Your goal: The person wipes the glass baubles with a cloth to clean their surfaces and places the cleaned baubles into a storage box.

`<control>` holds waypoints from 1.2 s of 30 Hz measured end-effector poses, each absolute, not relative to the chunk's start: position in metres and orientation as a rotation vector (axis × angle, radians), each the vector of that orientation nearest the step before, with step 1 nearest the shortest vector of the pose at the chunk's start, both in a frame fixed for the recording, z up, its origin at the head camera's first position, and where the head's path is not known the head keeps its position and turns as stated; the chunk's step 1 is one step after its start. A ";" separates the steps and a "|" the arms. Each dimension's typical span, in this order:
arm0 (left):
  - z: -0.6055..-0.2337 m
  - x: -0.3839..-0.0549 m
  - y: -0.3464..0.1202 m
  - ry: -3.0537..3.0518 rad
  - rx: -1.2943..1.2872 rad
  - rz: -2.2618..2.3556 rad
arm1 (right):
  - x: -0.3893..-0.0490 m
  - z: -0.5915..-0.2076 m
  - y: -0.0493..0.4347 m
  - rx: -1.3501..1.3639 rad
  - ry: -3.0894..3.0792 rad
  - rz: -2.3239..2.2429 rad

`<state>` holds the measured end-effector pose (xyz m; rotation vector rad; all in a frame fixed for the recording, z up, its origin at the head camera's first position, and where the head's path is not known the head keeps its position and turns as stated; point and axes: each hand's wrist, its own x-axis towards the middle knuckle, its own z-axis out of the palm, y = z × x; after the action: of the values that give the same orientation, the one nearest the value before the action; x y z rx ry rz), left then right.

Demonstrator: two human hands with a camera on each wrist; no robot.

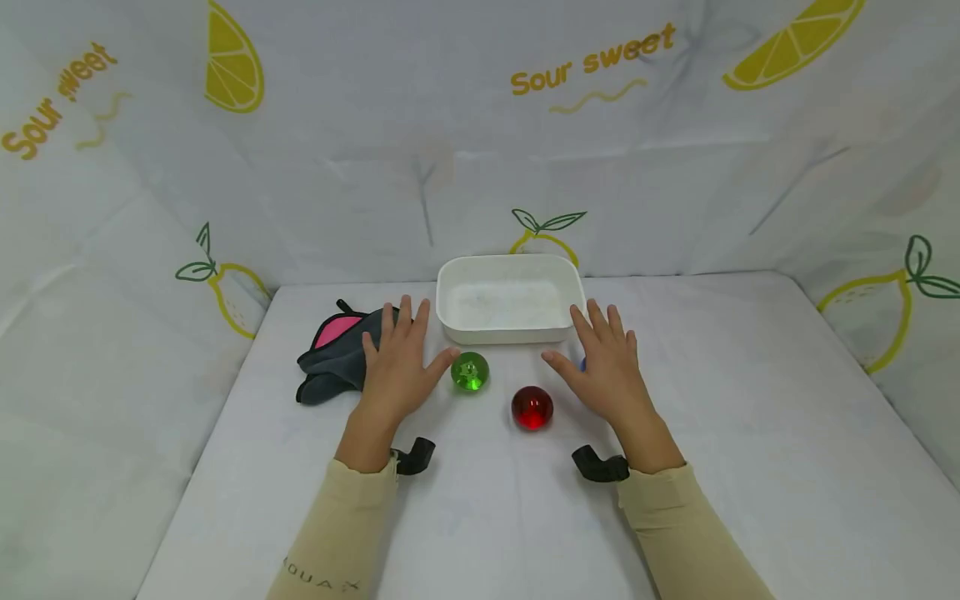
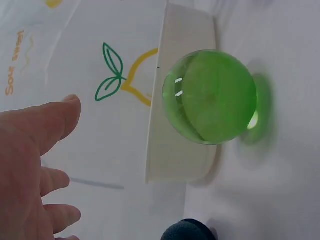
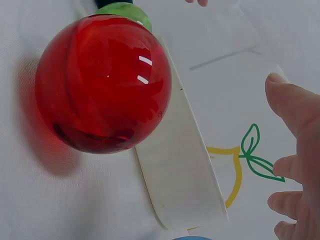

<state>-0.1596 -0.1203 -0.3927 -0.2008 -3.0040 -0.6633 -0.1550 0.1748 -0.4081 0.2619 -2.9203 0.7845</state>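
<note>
My left hand (image 1: pixel 399 367) is spread with straight fingers and holds nothing; in the head view it overlaps a dark grey and pink cloth pouch (image 1: pixel 335 364). A clear green ball (image 1: pixel 470 372) lies just right of its thumb. My right hand (image 1: pixel 603 367) is likewise spread, nothing in its grasp. Behind its thumb a sliver of a blue ball (image 1: pixel 582 365) shows, the remainder hidden. Between the hands, nearer the body, rests a clear red ball (image 1: pixel 532 408), large in the right wrist view (image 3: pixel 103 84).
A white rectangular tub (image 1: pixel 510 335) stands at the back of the white-covered table (image 1: pixel 480 517), beyond the balls. Behind it hangs a white sheet (image 1: pixel 337 192) printed with lemons and lettering. Black wrist mounts (image 1: pixel 415 457) stick out inward from both sleeves.
</note>
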 end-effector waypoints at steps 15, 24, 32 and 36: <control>-0.397 -0.164 -0.179 -3.212 0.055 -0.680 | -0.160 -0.399 0.204 0.173 -3.019 0.825; -0.415 -0.170 -0.214 -3.332 0.153 -0.690 | -0.161 -0.398 0.227 0.121 -3.243 0.851; -0.422 -0.171 -0.222 -3.337 0.152 -0.707 | -0.162 -0.401 0.234 0.036 -3.323 0.907; -0.422 -0.170 -0.224 -3.324 0.130 -0.708 | -0.161 -0.401 0.238 -0.023 -3.365 0.889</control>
<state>-0.1705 -0.2236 -0.4223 0.1301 -3.3244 -0.7081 -0.1610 0.2377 -0.4012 -0.0232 -3.3650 0.8895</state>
